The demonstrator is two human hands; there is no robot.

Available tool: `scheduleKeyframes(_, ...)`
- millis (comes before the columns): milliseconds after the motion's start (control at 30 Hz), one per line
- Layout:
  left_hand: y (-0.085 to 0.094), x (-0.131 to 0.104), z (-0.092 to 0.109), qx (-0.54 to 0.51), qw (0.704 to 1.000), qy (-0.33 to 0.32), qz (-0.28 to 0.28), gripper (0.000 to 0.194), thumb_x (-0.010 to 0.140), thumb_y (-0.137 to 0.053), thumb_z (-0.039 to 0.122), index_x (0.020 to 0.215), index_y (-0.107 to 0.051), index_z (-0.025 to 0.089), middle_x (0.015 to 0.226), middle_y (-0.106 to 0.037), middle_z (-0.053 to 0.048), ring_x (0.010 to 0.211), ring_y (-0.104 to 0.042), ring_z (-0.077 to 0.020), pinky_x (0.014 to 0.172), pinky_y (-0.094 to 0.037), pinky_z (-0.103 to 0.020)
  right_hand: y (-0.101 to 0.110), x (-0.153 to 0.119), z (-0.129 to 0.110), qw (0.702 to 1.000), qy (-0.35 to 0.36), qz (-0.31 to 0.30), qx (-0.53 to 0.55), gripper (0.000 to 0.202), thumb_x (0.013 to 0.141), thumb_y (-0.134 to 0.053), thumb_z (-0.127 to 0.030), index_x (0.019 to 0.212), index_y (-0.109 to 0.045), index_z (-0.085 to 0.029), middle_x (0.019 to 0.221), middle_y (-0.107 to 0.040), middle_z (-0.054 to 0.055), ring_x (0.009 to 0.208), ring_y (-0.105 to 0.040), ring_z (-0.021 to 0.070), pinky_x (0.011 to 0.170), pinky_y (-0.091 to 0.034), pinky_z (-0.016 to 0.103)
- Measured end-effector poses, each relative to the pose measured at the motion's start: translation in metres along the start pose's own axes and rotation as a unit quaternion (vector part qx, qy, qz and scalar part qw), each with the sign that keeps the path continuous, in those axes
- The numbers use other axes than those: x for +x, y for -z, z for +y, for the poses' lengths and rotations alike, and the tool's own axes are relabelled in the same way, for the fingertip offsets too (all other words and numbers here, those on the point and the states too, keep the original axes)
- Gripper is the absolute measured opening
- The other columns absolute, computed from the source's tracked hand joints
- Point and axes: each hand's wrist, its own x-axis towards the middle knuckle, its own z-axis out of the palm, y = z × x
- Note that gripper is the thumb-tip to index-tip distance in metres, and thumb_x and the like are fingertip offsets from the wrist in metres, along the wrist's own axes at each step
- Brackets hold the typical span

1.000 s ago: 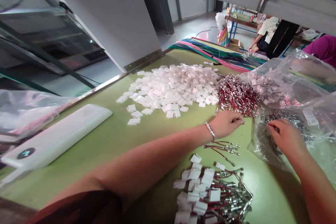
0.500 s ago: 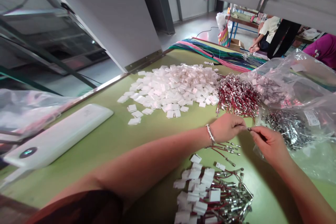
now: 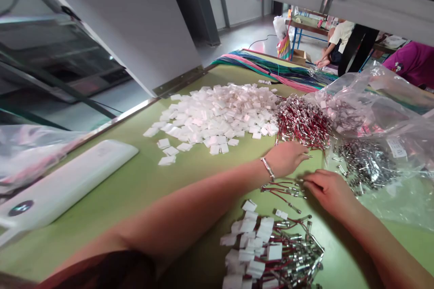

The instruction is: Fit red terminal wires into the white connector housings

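My left hand, with a silver bracelet at the wrist, is at the near edge of a pile of red wires with metal terminals. Its fingers are closed, and what they hold is too small to name. My right hand pinches a small metal-tipped piece beside a few loose red wires. White connectors form a large heap to the left. Nearer to me lie assembled pieces, white connectors with red wires and metal ends.
A clear plastic bag with metal terminals lies at the right. Coloured cables cross the table's far end. A white device stands at the left. Two people are partly visible in the background.
My hands have moved apart: they met at the fingertips before. The right hand has shifted left and down towards the loose wires. The whole view has also shifted slightly.
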Motion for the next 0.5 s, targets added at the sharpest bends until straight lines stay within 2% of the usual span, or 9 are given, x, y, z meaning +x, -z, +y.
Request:
scheduleKeyframes(67,-0.007,0.0,0.002,0.057,0.998,0.022,-0.02,0.022,0.091,-0.049,0.026,0.106,-0.06,0.014,0.1,-0.065,-0.009,0.094,-0.06,-0.0214,0.079,-0.047,-0.033,0.002,0.0,-0.003,1.0,0.016,0.0,-0.006,0.021,0.087,-0.052,-0.029,0.094,-0.071,-0.024,0.077,-0.068,0.005,0.066,-0.059,0.0161,0.061,-0.043,0.028)
scheduleKeyframes(133,-0.013,0.0,0.004,0.088,0.995,0.035,-0.044,0.019,0.09,-0.048,0.024,0.103,-0.059,0.014,0.094,-0.065,-0.01,0.089,-0.061,-0.0228,0.073,-0.048,-0.033,0.011,-0.001,0.003,0.999,0.009,0.039,0.018,0.024,0.088,-0.051,-0.032,0.098,-0.07,-0.024,0.082,-0.069,0.004,0.069,-0.061,0.0162,0.064,-0.045,0.028)
scheduleKeyframes(200,-0.017,0.0,0.004,0.096,0.993,0.052,-0.048,0.018,0.091,-0.047,0.025,0.096,-0.06,0.015,0.087,-0.065,-0.009,0.082,-0.061,-0.0224,0.068,-0.047,-0.033,0.023,0.0,0.02,0.994,-0.03,0.097,0.028,0.025,0.088,-0.048,-0.032,0.094,-0.07,-0.023,0.086,-0.071,0.004,0.074,-0.063,0.0164,0.069,-0.046,0.028)
scheduleKeyframes(300,-0.012,0.001,0.001,0.088,0.994,0.049,-0.033,0.017,0.091,-0.048,0.025,0.09,-0.061,0.014,0.084,-0.064,-0.008,0.081,-0.06,-0.0219,0.067,-0.047,-0.033,0.036,0.002,0.055,0.979,-0.141,0.128,-0.076,0.02,0.084,-0.052,-0.029,0.089,-0.07,-0.022,0.085,-0.069,0.004,0.074,-0.062,0.0186,0.069,-0.045,0.03)
scheduleKeyframes(333,-0.008,0.002,0.001,0.073,0.996,0.04,-0.01,0.016,0.09,-0.049,0.025,0.088,-0.061,0.014,0.084,-0.063,-0.008,0.082,-0.059,-0.0213,0.068,-0.047,-0.033,0.037,0.003,0.066,0.971,-0.165,0.131,-0.11,0.021,0.084,-0.052,-0.029,0.091,-0.069,-0.02,0.086,-0.068,0.005,0.073,-0.061,0.019,0.068,-0.044,0.03)
scheduleKeyframes(400,0.002,0.002,-0.001,0.016,0.997,0.019,0.076,0.013,0.089,-0.05,0.022,0.084,-0.06,0.014,0.084,-0.063,-0.006,0.084,-0.057,-0.0188,0.074,-0.046,-0.032,0.034,0.005,0.08,0.966,-0.168,0.115,-0.16,0.021,0.084,-0.052,-0.031,0.092,-0.069,-0.02,0.09,-0.065,0.007,0.074,-0.06,0.0193,0.067,-0.043,0.03)
scheduleKeyframes(500,0.017,0.002,-0.005,-0.101,0.97,0.008,0.222,0.011,0.086,-0.054,0.017,0.076,-0.057,0.015,0.081,-0.061,-0.003,0.082,-0.055,-0.0141,0.078,-0.045,-0.029,0.024,0.008,0.082,0.962,-0.141,0.085,-0.219,0.021,0.087,-0.048,-0.031,0.086,-0.067,-0.021,0.091,-0.063,0.007,0.078,-0.059,0.0194,0.063,-0.04,0.029)
